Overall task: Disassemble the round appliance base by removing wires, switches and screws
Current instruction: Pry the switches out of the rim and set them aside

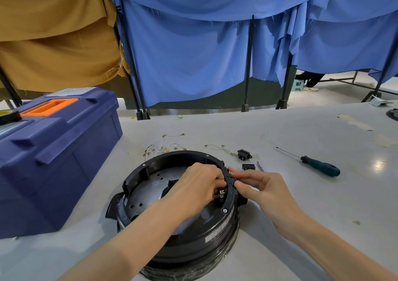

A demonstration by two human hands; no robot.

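Note:
The round black appliance base (189, 237) lies upside down on the grey table, its metal inner plate (146, 192) showing. My left hand (193, 190) reaches inside the right rim, fingers curled round a switch (221, 194) with brass terminals set in the wall. From outside the rim, my right hand (258, 190) pinches the same switch, thumb and fingertips against the black wall. Loose wires (163, 148) with brass connectors lie behind the base. A removed black socket (244, 154) and another switch (248, 167) lie to the right of them.
A green-handled screwdriver (318, 165) lies at the right, and a second tool's tip (261, 166) shows beside the removed switch. At the left stands a blue toolbox (53, 151) with an orange handle. Blue and tan curtains hang behind the table.

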